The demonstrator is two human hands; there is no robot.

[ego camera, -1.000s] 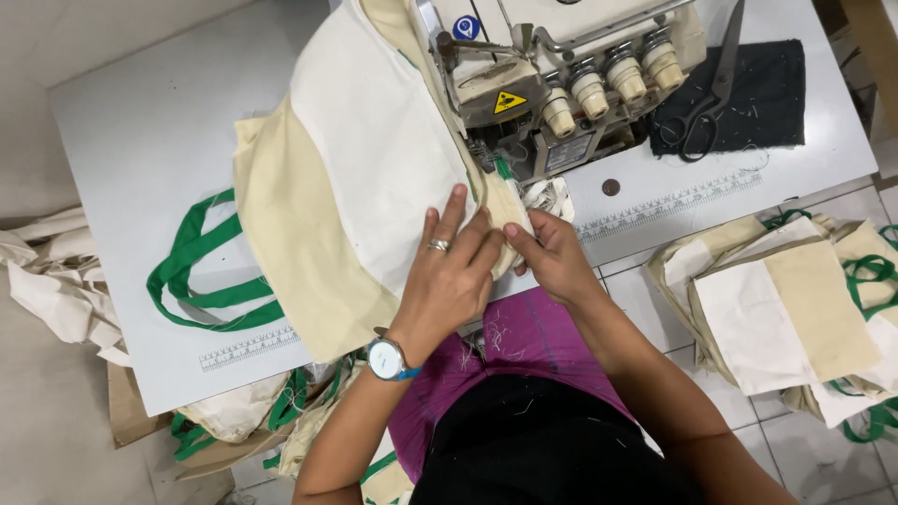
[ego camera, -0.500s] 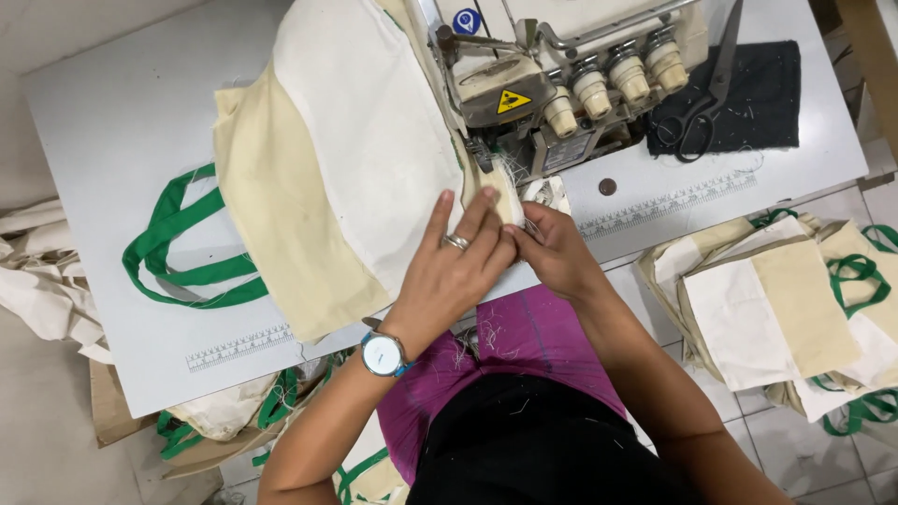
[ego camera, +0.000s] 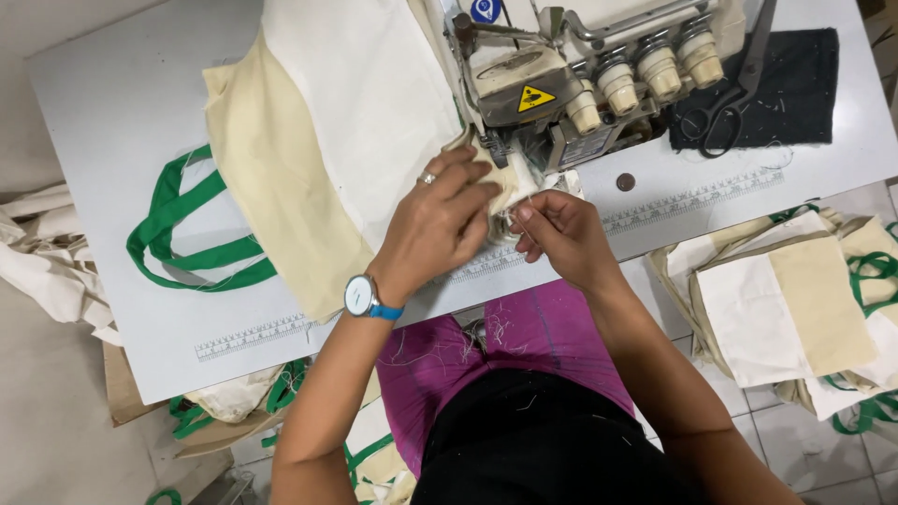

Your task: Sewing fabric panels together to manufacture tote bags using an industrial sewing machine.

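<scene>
Beyond the table's left edge a heap of pale cloth (ego camera: 42, 257) lies on the floor; on the white table (ego camera: 112, 103) near that edge lies a loop of green strap (ego camera: 178, 238), running in under the cream and white fabric bag (ego camera: 318, 122) that spreads across the middle of the table up to its far edge; the left hand (ego camera: 440, 224), with a ring and a blue-strapped watch (ego camera: 363, 297) at the wrist, lies flat and spread on the bag's right edge, pressing it down by the sewing machine (ego camera: 580, 65); just beside it the right hand (ego camera: 557, 234) has its fingers curled closed, pinching the cloth's corner at the machine's front; further right black scissors (ego camera: 730, 93) rest on a dark cloth (ego camera: 795, 84) near the far right corner; off the right edge a stack of finished bags (ego camera: 795, 309) sits on the floor.
</scene>
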